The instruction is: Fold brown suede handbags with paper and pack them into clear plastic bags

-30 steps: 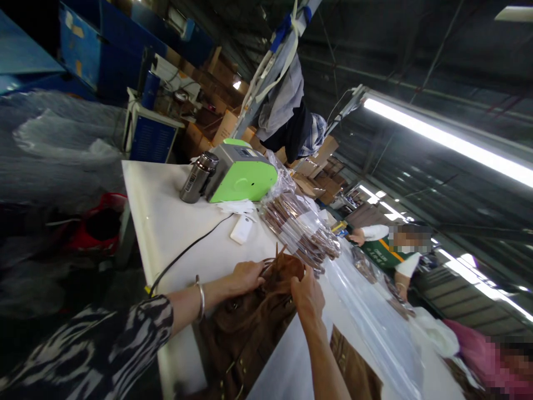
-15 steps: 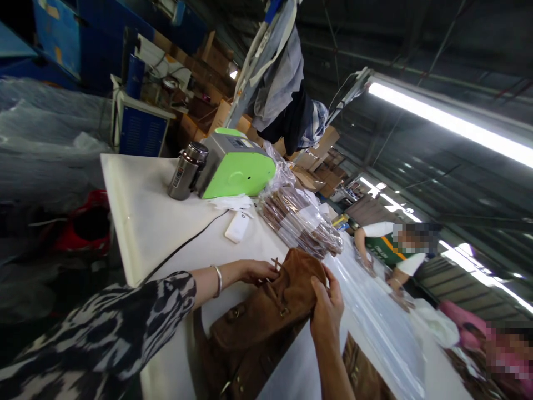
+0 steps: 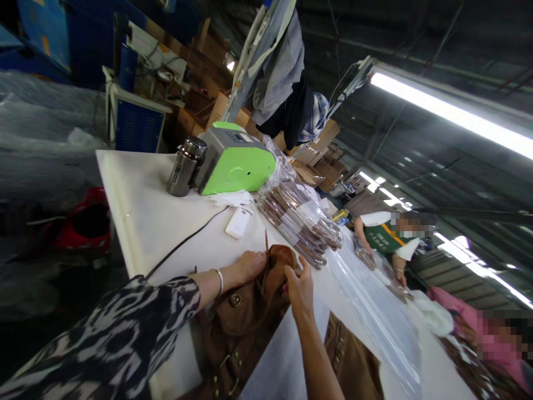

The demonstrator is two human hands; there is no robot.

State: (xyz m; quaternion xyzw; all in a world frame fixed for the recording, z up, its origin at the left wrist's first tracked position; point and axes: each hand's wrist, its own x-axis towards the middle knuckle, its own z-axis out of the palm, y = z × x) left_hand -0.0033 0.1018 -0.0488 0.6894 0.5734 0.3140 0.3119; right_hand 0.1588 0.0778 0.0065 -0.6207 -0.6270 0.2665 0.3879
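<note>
Gathering the mouth of the brown leather bag [image 3: 250, 316], by the look of it. Left hand [image 3: 250, 265] clamped on the near side of the opening, right hand [image 3: 300, 286] pinching the far side, fingers curled tight onto leather. Lying on the desk [image 3: 145, 205] directly beneath both hands, cord end [image 3: 266, 240] sticking up. Calls next for a steady two-sided hold while cinching. Beyond: white tag [image 3: 237, 223], green machine [image 3: 237, 164], steel flask [image 3: 183, 166].

The brown soft leather bag [image 3: 245, 322], fitted with brass-coloured studs and buckles, lies slumped and creased on the near part of the white table [image 3: 158, 222], its bunched-up mouth raised and turned toward the far end, with a thin brown drawstring end [image 3: 266, 239] sticking upright beside it.
</note>
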